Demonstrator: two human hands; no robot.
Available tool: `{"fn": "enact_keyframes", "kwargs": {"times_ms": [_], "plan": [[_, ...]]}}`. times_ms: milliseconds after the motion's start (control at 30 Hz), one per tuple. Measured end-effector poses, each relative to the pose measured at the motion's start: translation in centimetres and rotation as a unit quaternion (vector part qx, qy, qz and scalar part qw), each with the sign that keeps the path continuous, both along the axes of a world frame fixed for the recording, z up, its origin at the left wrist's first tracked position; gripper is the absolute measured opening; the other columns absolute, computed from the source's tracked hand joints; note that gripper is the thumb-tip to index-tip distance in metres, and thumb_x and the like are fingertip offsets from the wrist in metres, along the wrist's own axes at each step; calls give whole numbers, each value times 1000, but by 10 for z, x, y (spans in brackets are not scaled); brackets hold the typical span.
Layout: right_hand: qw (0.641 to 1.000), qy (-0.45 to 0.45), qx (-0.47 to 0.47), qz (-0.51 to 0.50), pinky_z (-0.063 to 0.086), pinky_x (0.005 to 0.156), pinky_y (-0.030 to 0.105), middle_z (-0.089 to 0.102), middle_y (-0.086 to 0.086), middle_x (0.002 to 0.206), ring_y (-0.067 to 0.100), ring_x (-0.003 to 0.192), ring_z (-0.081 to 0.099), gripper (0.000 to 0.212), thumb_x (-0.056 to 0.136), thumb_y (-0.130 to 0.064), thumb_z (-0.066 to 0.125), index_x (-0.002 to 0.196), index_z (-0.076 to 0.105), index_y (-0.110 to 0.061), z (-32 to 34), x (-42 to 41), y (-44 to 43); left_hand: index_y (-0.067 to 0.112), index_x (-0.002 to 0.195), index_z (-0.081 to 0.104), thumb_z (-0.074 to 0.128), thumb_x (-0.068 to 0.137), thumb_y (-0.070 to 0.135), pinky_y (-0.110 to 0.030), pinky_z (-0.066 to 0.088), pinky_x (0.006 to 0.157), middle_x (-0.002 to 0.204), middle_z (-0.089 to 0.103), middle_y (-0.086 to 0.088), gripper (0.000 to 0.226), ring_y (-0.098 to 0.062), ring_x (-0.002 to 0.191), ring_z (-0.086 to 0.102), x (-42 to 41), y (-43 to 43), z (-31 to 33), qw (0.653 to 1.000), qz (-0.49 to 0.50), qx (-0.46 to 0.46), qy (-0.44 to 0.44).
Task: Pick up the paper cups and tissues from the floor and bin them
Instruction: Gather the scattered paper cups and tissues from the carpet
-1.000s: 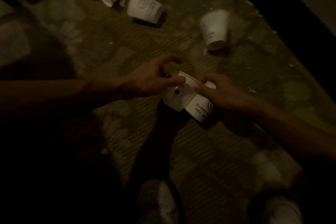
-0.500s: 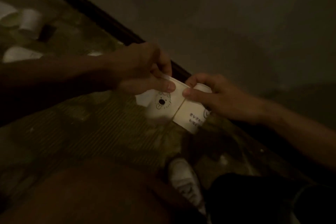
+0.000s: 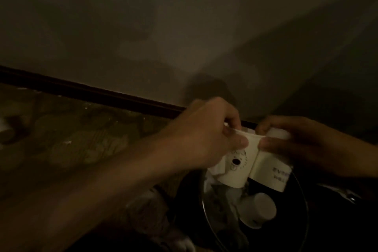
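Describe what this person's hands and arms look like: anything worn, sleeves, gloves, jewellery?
The left hand and right hand are bare, without gloves. The forearms show no sleeves. No watch, ring or bracelet is visible, though the picture is dim and blurred.

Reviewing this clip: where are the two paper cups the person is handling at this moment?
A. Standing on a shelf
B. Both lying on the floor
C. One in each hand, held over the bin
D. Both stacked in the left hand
C: the left hand pinches the face-print cup and the right hand grips the lettered cup, both above the bin, where a third cup lies inside.
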State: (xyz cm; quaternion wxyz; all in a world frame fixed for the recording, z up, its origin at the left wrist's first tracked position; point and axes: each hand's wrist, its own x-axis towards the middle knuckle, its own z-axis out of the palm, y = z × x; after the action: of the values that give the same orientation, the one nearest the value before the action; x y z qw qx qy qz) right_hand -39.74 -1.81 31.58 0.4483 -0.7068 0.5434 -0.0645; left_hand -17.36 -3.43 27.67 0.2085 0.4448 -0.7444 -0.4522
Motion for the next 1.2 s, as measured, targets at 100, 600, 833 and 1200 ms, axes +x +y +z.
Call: {"fn": "enact_keyframes", "kwargs": {"times_ms": [100,600,833,1200], "plan": [[997,64,38,1,60,71,38,67,-11,96,11,85,68,9,86,-44,57,91,63,-40,-26,-27,16,28,86,66,72,88,36,-15,41,53,91,63,12,10,-1,78,60,-32,15,-32,999,-19,41,-21],[968,145,178,100,39,83,-1,44,-38,118,-15,107,49,26,101,-46,35,120,32,-64,-73,-25,21,12,123,63,43,104,15,-33,58,74,89,66,-6,27,-24,77,71,-57,13,-79,974,-116,177,-85],[978,84,-178,73,53,73,32,70,-11,90,1,81,65,21,91,-46,55,102,67,-33,-57,42,-8,21,85,68,62,94,38,-17,42,53,64,59,9,20,-1,56,55,20,-18,-32,986,-27,-42,-161],[954,-37,-203,219,49,63,29,60,-10,83,6,73,59,13,89,-34,64,89,56,-23,-159,275,-85,20,69,64,56,89,51,-30,48,60,68,63,2,37,-10,63,60,288,-3,-71,895,162,-12,-415]]}}
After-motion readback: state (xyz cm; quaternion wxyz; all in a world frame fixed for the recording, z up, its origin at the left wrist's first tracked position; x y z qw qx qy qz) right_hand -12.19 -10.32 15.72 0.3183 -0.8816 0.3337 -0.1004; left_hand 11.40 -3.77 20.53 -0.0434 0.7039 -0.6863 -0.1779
